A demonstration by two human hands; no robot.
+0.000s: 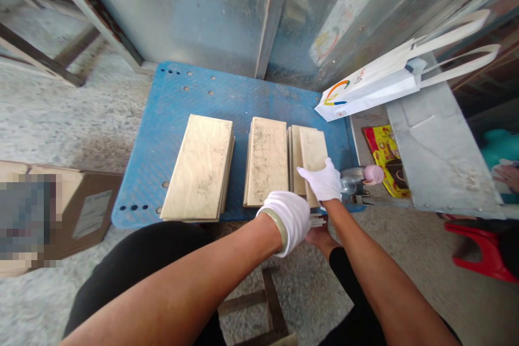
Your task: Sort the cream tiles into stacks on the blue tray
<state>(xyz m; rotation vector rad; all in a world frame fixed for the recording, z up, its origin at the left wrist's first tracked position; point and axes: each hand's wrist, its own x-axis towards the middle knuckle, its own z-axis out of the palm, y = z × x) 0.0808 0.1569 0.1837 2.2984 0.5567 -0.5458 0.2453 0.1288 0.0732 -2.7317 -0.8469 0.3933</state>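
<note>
Three stacks of thin pale wooden boards lie side by side: a left stack (198,167), a middle stack (267,159) with dark marks, and a right stack (297,143). On the right stack, the top wooden board (314,146) sits shifted sideways. My right hand (324,181), in a white glove, spans this board, thumb at its left edge and fingers at its right. My left hand (286,221), also gloved, is curled at the near end of the middle and right stacks. Its fingertips are hidden, and pale strip ends (318,220) show just beside it.
The stacks rest on a blue perforated board (178,97) against a metal panel (211,21). At right are a white paper bag (373,84), a bottle with a pink cap (373,174), a yellow packet (387,159) and a red stool (478,254). A cardboard box (89,194) stands left.
</note>
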